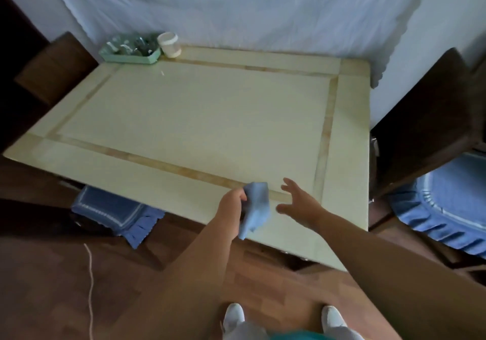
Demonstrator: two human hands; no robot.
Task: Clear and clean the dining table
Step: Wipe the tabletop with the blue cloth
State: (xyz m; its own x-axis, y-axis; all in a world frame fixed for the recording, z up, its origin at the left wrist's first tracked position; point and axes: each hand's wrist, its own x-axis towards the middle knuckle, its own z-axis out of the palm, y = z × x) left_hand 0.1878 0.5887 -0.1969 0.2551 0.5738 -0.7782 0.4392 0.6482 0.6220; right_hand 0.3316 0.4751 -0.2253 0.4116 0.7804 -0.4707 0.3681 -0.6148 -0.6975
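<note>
Wooden plank floor (pixel 263 281) under us, white shoes (pixel 234 313) at 6 o'clock, and the pale cream rectangular dining table with the tan inlaid border (pixel 184 118) filling most of the view ahead.

Nearest to us, our left hand (pixel 232 200) has its fingers curled around a light blue soft cleaning cloth (pixel 255 208), bunched up and dangling just over the table's near edge at about 5 o'clock. It's crumpled, not folded flat. Our right hand (pixel 297 200) sits just beside it with fingers spread and relaxed, gripping nothing, hovering over the border strip.

Tabletop looks mostly cleared. Further out there's a tiny white speck (pixel 162 72) near 11 o'clock, and right at the far corner a mint green plastic tray holding small glass items (pixel 130 50) with a white cylindrical lidded jar (pixel 169 44) touching its right end.

What could bite us: wiping with a wadded cloth probably just smears and misses strips, so it likely wants spreading out first. And a long sweep toward 11 o'clock could knock the jar or shove the tray off the back corner, since both sit close to the edge. Glass in there, so we'd go easy. Dark wooden chairs (pixel 431 118) flank the sides.
</note>
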